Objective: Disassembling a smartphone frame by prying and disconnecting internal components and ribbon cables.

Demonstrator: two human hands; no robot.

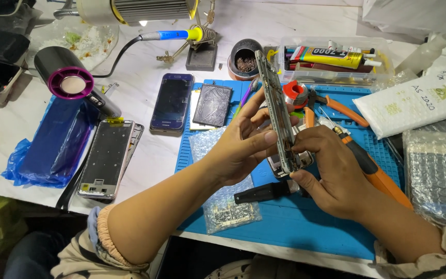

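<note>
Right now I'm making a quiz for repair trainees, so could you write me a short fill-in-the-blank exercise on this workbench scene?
1. Both hands, the left hand and the right hand, hold a phone frame turned on its ____.
2. The work mat under the hands is ____ in colour.
3. The dark phone beside the mat lies on the person's ____ side.
4. The soldering iron has a blue and ____ handle.

Missing words: edge; blue; left; yellow
</note>
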